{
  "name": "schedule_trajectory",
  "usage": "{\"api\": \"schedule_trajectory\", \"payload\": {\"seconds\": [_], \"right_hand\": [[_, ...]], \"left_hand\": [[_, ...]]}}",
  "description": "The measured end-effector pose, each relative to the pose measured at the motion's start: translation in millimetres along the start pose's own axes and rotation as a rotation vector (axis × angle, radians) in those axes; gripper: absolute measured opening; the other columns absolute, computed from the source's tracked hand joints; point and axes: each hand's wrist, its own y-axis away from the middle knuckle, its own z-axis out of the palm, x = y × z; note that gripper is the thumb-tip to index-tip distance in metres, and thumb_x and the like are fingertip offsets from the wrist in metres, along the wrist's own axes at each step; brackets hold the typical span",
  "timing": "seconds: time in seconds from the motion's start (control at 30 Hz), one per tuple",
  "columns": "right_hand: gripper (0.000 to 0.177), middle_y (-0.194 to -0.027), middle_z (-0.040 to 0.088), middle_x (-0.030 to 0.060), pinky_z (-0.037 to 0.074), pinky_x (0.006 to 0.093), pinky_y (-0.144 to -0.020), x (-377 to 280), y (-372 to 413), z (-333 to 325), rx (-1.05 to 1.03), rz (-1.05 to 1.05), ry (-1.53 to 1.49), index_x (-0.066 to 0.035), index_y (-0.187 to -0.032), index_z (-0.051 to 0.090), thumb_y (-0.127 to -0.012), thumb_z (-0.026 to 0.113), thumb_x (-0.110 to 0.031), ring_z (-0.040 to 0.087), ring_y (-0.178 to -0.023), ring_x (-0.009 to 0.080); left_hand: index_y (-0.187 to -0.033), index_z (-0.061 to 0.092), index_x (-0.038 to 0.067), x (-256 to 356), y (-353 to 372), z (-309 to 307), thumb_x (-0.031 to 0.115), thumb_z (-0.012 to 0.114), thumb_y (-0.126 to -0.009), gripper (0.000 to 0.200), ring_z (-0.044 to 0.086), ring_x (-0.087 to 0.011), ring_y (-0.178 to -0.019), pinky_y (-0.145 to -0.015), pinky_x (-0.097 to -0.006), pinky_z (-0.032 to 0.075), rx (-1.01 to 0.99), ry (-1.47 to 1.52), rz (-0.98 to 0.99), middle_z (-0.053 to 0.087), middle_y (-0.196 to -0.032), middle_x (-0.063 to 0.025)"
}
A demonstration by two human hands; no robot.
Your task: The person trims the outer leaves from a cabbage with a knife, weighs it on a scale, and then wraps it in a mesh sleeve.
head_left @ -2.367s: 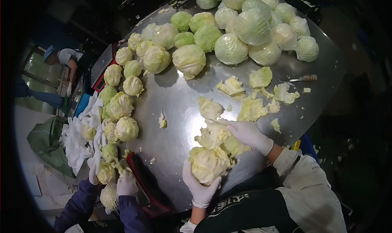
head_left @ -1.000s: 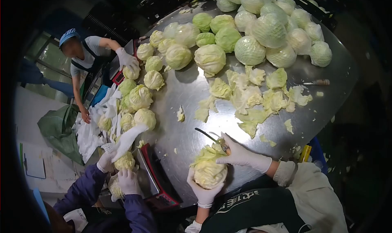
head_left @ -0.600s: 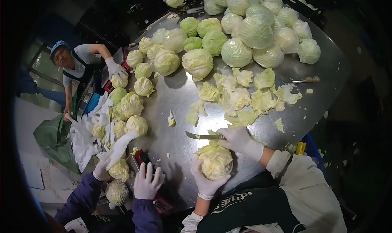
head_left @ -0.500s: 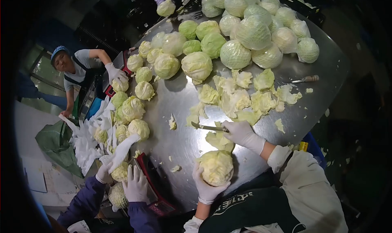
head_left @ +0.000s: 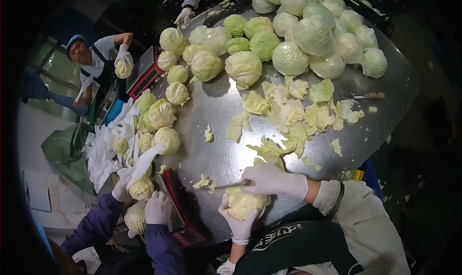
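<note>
While the left hand point(head_left: 239, 225) is cupping a cabbage point(head_left: 244, 205) lower centre, seemingly bracing it, the right hand point(head_left: 273, 180) is gripping a knife point(head_left: 228, 185).

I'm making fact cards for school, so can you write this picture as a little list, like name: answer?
Left hand: gloved, holding a cabbage
Right hand: gloved, gripping a knife
By the knife's tip: pale scraps
Table: shiny metal
Loose leaves: spread beyond the hands
Wrapped cabbages: piled at the far right
</note>
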Motion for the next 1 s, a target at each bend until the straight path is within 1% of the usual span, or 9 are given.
{"api": "schedule_trajectory", "payload": {"seconds": [0.17,0.3,0.37,0.53,0.6,0.67,0.7,0.9,1.0], "right_hand": [[0.022,-0.086,0.071,0.0141,0.055,0.0477,-0.073,68.6,11.4,-20.8,0.241,0.362,0.183,-0.011,-0.094,0.070,-0.088,0.064,-0.031,0.070,-0.080,0.0376],[0.018,-0.085,0.071,0.0148,0.056,0.0474,-0.073,116.2,56.8,-42.5,0.511,0.548,0.402,-0.012,-0.094,0.070,-0.088,0.066,-0.028,0.070,-0.079,0.0364],[0.020,-0.093,0.071,0.0132,0.056,0.0453,-0.074,136.4,77.7,-61.6,0.651,0.666,0.363,-0.012,-0.102,0.069,-0.086,0.070,-0.024,0.070,-0.082,0.0347],[0.044,-0.114,0.067,0.0066,0.057,0.0373,-0.077,65.0,89.5,-84.1,0.750,0.307,0.059,-0.015,-0.125,0.064,-0.084,0.076,-0.021,0.070,-0.083,0.0258],[0.052,-0.116,0.067,0.0058,0.057,0.0356,-0.078,38.7,85.7,-66.1,0.467,0.118,-0.159,-0.015,-0.129,0.062,-0.083,0.080,-0.032,0.070,-0.082,0.0229],[0.067,-0.120,0.066,0.0109,0.056,0.0334,-0.084,-1.4,82.6,-64.2,0.148,0.211,-0.302,-0.007,-0.133,0.062,-0.078,0.087,-0.034,0.069,-0.101,0.0224],[0.067,-0.118,0.067,0.0102,0.056,0.0332,-0.081,-4.0,79.0,-50.5,0.227,0.013,-0.299,-0.009,-0.132,0.063,-0.076,0.088,-0.038,0.070,-0.095,0.0245],[0.038,-0.104,0.069,0.0084,0.056,0.0342,-0.072,12.2,66.3,-17.8,0.146,-0.103,-0.130,-0.011,-0.117,0.070,-0.085,0.080,-0.029,0.070,-0.082,0.0274],[0.021,-0.092,0.069,0.0096,0.055,0.0350,-0.070,47.8,68.8,-38.7,0.447,0.261,-0.138,-0.010,-0.107,0.072,-0.089,0.073,-0.020,0.069,-0.079,0.0291]], "left_hand": [[-0.154,0.024,0.005,-11.1,-9.4,-23.4,0.024,0.092,-0.071,0.109,0.041,-0.0298,-0.140,-0.117,-0.0452,0.037,-0.107,0.126,-0.064,0.037,-0.151,-0.0176],[-0.157,0.029,0.007,-20.9,-11.1,-45.0,0.044,0.077,-0.082,0.096,0.046,-0.0372,-0.139,-0.115,-0.0524,0.042,0.030,0.585,-0.353,0.042,-0.153,-0.0189],[-0.156,0.034,0.009,-13.1,-16.4,-42.9,0.050,0.068,-0.088,0.086,0.043,-0.0395,-0.141,-0.115,-0.0560,0.041,-0.058,1.120,-0.604,0.040,-0.156,-0.0180],[-0.153,0.038,0.010,16.2,-33.6,1.7,0.068,0.043,-0.094,0.083,0.054,-0.0429,-0.131,-0.107,-0.0590,0.047,-0.088,1.033,-0.707,0.051,-0.148,-0.0208],[-0.152,0.039,0.008,22.3,-33.3,13.1,0.066,0.046,-0.095,0.081,0.056,-0.0411,-0.129,-0.106,-0.0567,0.049,-0.118,1.069,-0.746,0.051,-0.147,-0.0208],[-0.151,0.040,0.007,15.0,-33.0,15.6,0.063,0.048,-0.096,0.080,0.057,-0.0394,-0.128,-0.106,-0.0545,0.050,-0.141,1.106,-0.781,0.052,-0.147,-0.0208],[-0.149,0.041,0.004,-0.4,-31.1,9.3,0.059,0.051,-0.095,0.078,0.059,-0.0381,-0.126,-0.105,-0.0526,0.051,-0.159,1.008,-0.744,0.052,-0.146,-0.0208],[-0.150,0.037,0.000,5.9,-24.2,16.8,0.046,0.065,-0.091,0.080,0.059,-0.0363,-0.125,-0.107,-0.0469,0.051,-0.139,0.693,-0.623,0.053,-0.143,-0.0204],[-0.155,0.028,0.004,3.7,-23.3,17.6,0.028,0.082,-0.079,0.095,0.049,-0.0320,-0.135,-0.113,-0.0459,0.043,-0.127,0.556,-0.400,0.044,-0.147,-0.0189]]}}
